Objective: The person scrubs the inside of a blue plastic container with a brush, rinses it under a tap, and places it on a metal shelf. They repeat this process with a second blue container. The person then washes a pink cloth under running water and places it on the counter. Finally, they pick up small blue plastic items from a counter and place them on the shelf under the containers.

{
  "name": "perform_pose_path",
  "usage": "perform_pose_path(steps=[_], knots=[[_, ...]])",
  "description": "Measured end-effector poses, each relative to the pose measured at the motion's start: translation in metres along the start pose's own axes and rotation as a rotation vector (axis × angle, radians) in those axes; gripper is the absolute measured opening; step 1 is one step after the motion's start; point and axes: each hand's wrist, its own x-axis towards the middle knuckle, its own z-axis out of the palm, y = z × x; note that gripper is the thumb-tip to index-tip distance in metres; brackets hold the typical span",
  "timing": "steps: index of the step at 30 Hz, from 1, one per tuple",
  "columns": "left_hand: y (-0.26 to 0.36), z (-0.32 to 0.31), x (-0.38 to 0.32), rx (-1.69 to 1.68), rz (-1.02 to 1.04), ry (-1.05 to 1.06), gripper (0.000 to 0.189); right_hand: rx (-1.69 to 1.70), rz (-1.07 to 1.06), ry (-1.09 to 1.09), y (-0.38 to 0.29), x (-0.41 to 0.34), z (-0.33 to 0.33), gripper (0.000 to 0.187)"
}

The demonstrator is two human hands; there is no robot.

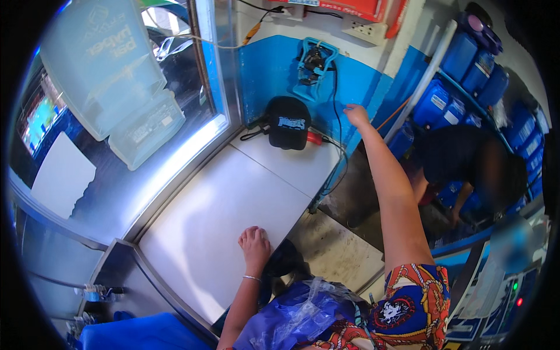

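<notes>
My left hand rests with bent fingers on the white tabletop, near its edge; nothing shows in it. My right hand is stretched out in front of the blue wall, to the right of a hanging black cable; its fingers are partly curled, and whether they hold anything cannot be told. A black cap with blue lettering lies at the table's far end, with a red object partly hidden beside it. Above the cap, a light-blue frame holding dark items is on the wall.
Another person bends beside shelves of blue jugs at the right. A metal-framed window borders the table's left side. A power outlet strip is on the wall. A blue plastic container stands at the lower left.
</notes>
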Motion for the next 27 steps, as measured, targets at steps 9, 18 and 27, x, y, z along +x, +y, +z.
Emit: perform_pose_path(steps=[9, 18, 27], knots=[[0.002, -0.001, 0.008, -0.022, -0.034, -0.008, 0.027, 0.699, 0.076, -0.124, 0.017, 0.054, 0.069, 0.034], [0.014, -0.001, 0.029, -0.086, -0.132, 0.010, 0.018, 1.512, 0.189, -0.238, -0.023, 0.061, -0.049, 0.028], [0.105, -0.013, 0.213, -0.368, 0.318, -0.076, 0.018, 1.555, 0.034, -0.545, -0.073, 0.107, -0.104, 0.035]])
